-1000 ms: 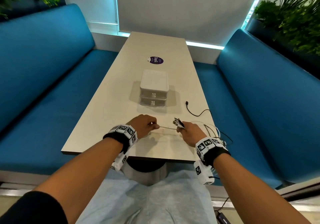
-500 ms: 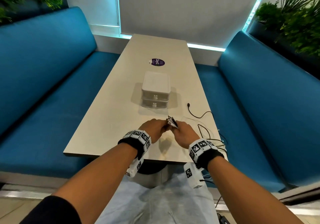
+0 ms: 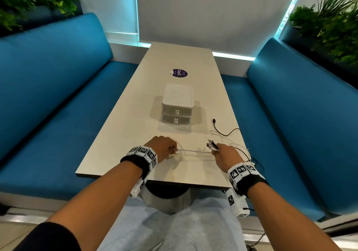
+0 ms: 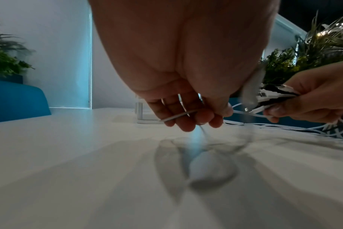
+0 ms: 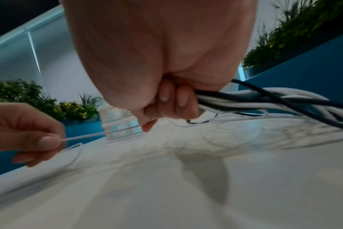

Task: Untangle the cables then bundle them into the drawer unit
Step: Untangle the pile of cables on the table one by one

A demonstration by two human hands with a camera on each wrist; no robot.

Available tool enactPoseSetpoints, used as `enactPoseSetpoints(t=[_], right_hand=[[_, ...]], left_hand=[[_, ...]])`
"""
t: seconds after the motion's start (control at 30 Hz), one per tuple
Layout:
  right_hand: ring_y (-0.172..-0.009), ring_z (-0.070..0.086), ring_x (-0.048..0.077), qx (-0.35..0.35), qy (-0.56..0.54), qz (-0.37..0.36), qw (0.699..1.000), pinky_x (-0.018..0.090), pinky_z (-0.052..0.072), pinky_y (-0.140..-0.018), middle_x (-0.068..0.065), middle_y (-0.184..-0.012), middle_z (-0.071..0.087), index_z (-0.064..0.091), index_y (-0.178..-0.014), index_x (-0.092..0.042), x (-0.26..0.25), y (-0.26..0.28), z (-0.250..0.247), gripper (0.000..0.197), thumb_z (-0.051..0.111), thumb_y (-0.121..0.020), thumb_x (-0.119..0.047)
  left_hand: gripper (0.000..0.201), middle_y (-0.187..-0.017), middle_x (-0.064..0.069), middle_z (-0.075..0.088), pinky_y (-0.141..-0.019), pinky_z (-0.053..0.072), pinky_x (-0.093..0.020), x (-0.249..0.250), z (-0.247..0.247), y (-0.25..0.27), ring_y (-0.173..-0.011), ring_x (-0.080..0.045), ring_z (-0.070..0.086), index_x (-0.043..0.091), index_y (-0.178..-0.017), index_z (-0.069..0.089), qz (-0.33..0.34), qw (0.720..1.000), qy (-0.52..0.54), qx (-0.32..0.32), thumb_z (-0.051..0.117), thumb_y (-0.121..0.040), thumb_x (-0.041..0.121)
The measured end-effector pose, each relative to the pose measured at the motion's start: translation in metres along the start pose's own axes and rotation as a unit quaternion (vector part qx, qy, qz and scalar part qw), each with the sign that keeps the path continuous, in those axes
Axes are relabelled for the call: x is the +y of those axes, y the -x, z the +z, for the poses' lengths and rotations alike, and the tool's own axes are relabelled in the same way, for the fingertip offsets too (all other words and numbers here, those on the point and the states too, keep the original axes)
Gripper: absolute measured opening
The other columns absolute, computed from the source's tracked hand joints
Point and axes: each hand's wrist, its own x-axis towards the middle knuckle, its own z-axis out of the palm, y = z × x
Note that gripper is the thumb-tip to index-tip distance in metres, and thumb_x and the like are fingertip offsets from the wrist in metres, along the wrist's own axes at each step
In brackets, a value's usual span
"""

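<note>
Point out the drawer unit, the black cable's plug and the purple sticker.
drawer unit (image 3: 177, 97): head view, on its flat white top.
black cable's plug (image 3: 214, 120): head view, on the connector lying on the table.
purple sticker (image 3: 180, 73): head view, on its round face.

A bare strip of table (image 3: 124, 134) is left between the hands and the drawer unit (image 3: 177, 105). The near right corner is cluttered by loose cables (image 3: 240, 150), and a white cable (image 3: 193, 151) is stretched across the near edge.
</note>
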Motion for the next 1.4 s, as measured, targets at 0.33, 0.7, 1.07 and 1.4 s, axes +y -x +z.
enactPoseSetpoints(t=[0.33,0.7,1.07,1.4], right_hand=[[-0.1,0.062,0.038,0.106,-0.121,-0.054,0.986,0.041,0.052,-0.081,0.015,-0.107,0.069,0.061,-0.121,-0.016,-0.036,0.005,0.003,0.029,0.045,-0.098,-0.026],[-0.088,0.06,0.022,-0.031,-0.162,-0.069,0.984,0.028,0.04,-0.073,0.004,-0.101,0.068,0.069,-0.096,-0.016,-0.04,0.013,0.003,0.022,0.048,-0.098,-0.023],[-0.092,0.063,0.038,0.103,-0.056,-0.021,0.993,0.034,0.042,-0.068,0.017,-0.102,0.066,0.054,-0.122,-0.017,-0.036,0.013,-0.003,0.027,0.041,-0.1,-0.027],[-0.092,0.062,0.033,0.012,-0.142,-0.105,0.984,0.034,0.046,-0.073,0.013,-0.1,0.07,0.065,-0.106,-0.013,-0.048,0.017,-0.006,0.022,0.046,-0.096,-0.017]], left_hand=[[0.026,-0.095,-0.008,0.067,-0.074,0.046,-0.034,0.033,0.013,-0.007,-0.089,-0.029,0.061,0.019,-0.098,0.064,0.022,1.0,0.02,0.009,0.043,-0.103,0.033],[0.022,-0.092,-0.005,0.068,-0.077,0.051,-0.039,0.041,0.014,-0.01,-0.083,-0.025,0.062,0.019,-0.094,0.062,0.031,0.991,0.113,0.062,0.053,-0.099,0.037],[0.022,-0.086,-0.001,0.065,-0.079,0.051,-0.038,0.026,0.007,-0.01,-0.082,-0.026,0.06,0.022,-0.089,0.06,0.014,0.99,0.123,0.069,0.049,-0.101,0.036],[0.011,-0.091,-0.001,0.066,-0.075,0.045,-0.029,0.053,0.014,-0.013,-0.085,-0.02,0.06,0.013,-0.092,0.063,0.074,0.967,0.236,0.055,0.053,-0.097,0.014]])
